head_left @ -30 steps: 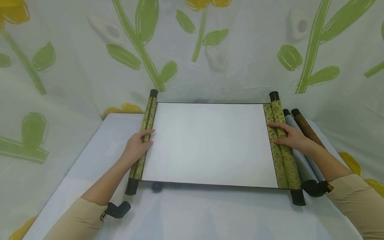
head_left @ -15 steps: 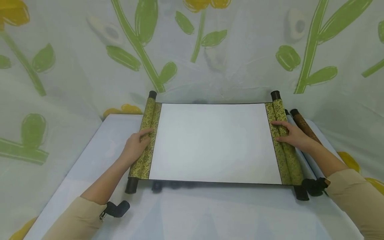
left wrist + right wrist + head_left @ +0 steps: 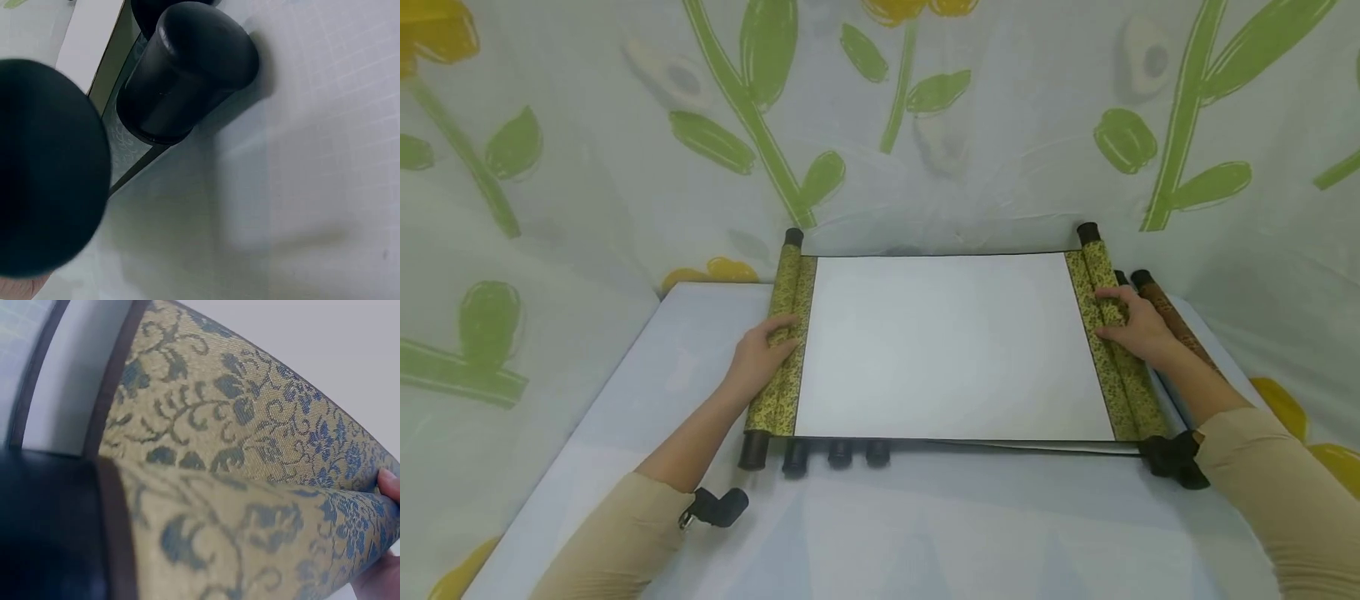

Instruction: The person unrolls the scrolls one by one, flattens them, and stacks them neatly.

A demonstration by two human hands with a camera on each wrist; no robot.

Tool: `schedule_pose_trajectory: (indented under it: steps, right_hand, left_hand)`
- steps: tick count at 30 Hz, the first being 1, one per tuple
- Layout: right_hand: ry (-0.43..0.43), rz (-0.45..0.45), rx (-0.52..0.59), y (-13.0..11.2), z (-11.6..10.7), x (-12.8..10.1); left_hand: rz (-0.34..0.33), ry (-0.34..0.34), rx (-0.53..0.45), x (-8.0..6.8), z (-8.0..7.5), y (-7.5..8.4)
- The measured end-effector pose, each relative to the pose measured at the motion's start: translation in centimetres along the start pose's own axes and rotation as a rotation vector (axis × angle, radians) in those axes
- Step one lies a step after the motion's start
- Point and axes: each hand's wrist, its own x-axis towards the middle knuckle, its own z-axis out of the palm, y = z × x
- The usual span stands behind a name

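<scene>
A scroll lies spread on the white table [image 3: 925,533], its blank white sheet [image 3: 951,346] in the middle. My left hand [image 3: 763,346] holds the gold-patterned left roll [image 3: 782,367], fingers curved over its top. My right hand [image 3: 1131,321] curls over the matching right roll [image 3: 1112,350]. In the right wrist view the brocade [image 3: 237,456] fills the frame, with a fingertip [image 3: 387,484] at its edge. The left wrist view shows a black end cap [image 3: 187,69] lying on the table [image 3: 312,156].
Three black end caps [image 3: 839,452] of other scrolls poke out from under the sheet's near edge. A brown scroll [image 3: 1172,321] and a pale one [image 3: 1120,277] lie right of my right hand. A flower-print cloth [image 3: 550,208] hangs behind and at both sides.
The left roll has rolled to the right and grown thicker, so less sheet shows. The scroll has shifted away from me, uncovering the three end caps. Both hands moved with their rolls.
</scene>
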Motion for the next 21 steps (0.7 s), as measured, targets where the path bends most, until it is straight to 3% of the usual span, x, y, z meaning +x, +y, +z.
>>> schedule_pose_trajectory:
  steps: [7, 12, 21]
  right_hand:
    - [-0.027, 0.054, -0.062, 1.3, 0.9, 0.7]
    - [-0.042, 0.077, -0.014, 1.8, 1.5, 0.8]
    - [-0.042, 0.066, -0.044, 2.0, 2.2, 0.8]
  left_hand:
    - [-0.006, -0.03, -0.008, 0.7, 0.3, -0.6]
    - [-0.033, -0.064, -0.024, 1.1, 0.9, -1.6]
    - [-0.031, -0.08, -0.011, 1.5, 1.7, -2.7]
